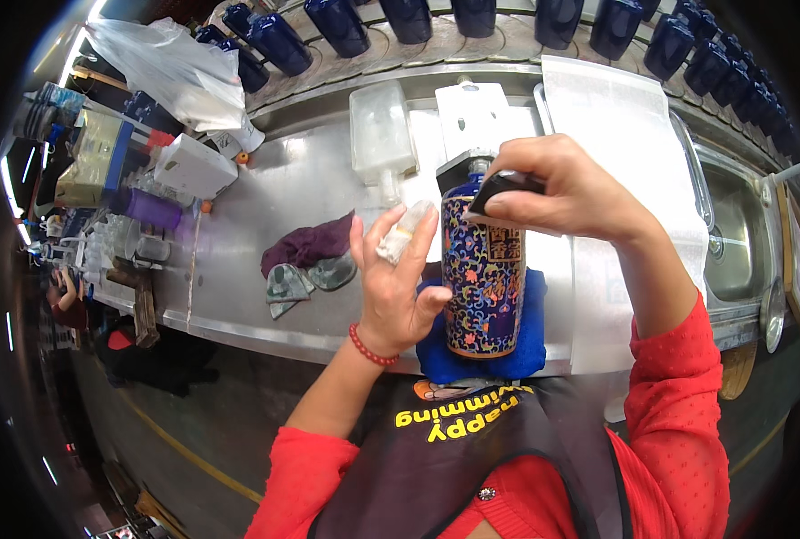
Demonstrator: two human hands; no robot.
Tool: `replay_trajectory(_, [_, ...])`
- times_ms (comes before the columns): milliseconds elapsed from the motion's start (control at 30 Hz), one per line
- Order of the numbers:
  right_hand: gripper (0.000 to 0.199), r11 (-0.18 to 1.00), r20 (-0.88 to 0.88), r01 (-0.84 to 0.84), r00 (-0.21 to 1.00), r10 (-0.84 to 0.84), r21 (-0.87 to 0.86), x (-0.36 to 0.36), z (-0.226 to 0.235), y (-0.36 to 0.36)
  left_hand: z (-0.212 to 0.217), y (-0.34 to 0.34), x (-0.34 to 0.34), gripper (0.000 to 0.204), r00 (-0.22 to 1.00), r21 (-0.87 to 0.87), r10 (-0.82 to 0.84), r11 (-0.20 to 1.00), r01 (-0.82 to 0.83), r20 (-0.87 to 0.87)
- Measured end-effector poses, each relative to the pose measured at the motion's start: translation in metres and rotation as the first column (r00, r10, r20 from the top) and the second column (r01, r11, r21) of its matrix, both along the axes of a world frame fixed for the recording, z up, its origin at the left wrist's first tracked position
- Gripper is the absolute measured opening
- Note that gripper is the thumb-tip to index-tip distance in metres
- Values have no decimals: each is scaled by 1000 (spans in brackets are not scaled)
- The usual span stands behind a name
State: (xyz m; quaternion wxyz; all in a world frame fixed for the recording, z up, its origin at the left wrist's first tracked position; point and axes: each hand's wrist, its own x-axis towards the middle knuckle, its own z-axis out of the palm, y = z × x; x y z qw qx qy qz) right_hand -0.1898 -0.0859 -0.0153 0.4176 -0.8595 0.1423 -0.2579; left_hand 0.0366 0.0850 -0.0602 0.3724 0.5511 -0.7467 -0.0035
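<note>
A dark blue bottle [479,310] with a colourful floral pattern lies on a folded blue cloth [533,337], its neck pointing away from me. My right hand [557,184] is closed around a small black block-like tool [506,187], held against the bottle's upper part near the shoulder. What kind of tool it is, I cannot make out. On the bottle's left side, my left hand [389,292] has its fingers spread, the thumb tip at the bottle's edge. White wrapping [402,234] covers one of its fingers.
Left of my hand lie a purple cloth [308,241] and grey-green cloth pieces [287,286]. A clear bottle-shaped container [380,130] sits beyond. White sheeting [611,117] covers the right side, beside a sink [739,247]. Blue bottles [337,27] line a conveyor [400,49] behind.
</note>
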Motion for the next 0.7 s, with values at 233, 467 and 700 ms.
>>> replay_trajectory(233, [12,535,165,283,952,-258,-796,17,29,59,-21,59,-20,104,995,105,-4,994,15,-100])
replay_trajectory(467, [12,961,-173,224,952,-251,-163,20,32,67,-33,72,-32,106,998,152,68,986,-68,8])
replay_trajectory(700, [16,612,-412,-286,908,-72,-737,23,29,107,-42,66,-36,107,991,108,136,985,-135,-7])
